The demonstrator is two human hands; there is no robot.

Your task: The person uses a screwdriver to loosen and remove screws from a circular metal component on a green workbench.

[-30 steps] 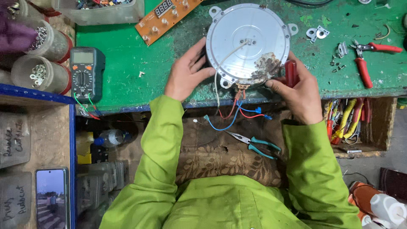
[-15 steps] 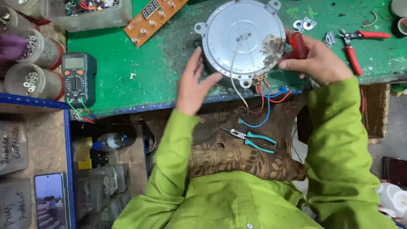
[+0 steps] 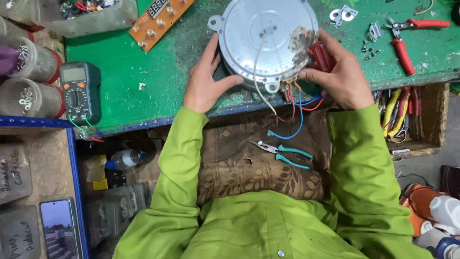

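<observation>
A: Multimeter [image 3: 79, 91] first, at the far left of the green tabletop [image 3: 143, 67], beside the jars of small parts [image 3: 28, 81]. Has it been touched?

B: No. It lies as it did a second ago, leads trailing over the edge. The orange circuit board [image 3: 160, 21] above it has not shifted on the tabletop either.

A: And the hands?

B: The left hand [image 3: 206, 81] is spread open, palm and fingers pressed against the left rim of the round metal plate [image 3: 266, 43]. A second ago it lay on that same rim, so it has kept its hold there.

A: The plate itself?

B: It sits at the near edge of the tabletop, between the two hands, with its red, blue and white wires [image 3: 292, 115] hanging over the edge toward the lap. It looks unmoved; the head seems to have drifted instead.

A: The right side?

B: The right hand [image 3: 342, 76] is closed around a red-handled tool [image 3: 322, 56], held at the burnt, rusty patch on the plate's right edge. Earlier the handle showed in the same grip, so work there appears to be going on, not ended.

A: Further right?

B: Red pliers [image 3: 402, 41] lie apart, untouched. Teal pliers [image 3: 282, 153] rest on the patterned cloth over the lap.
</observation>
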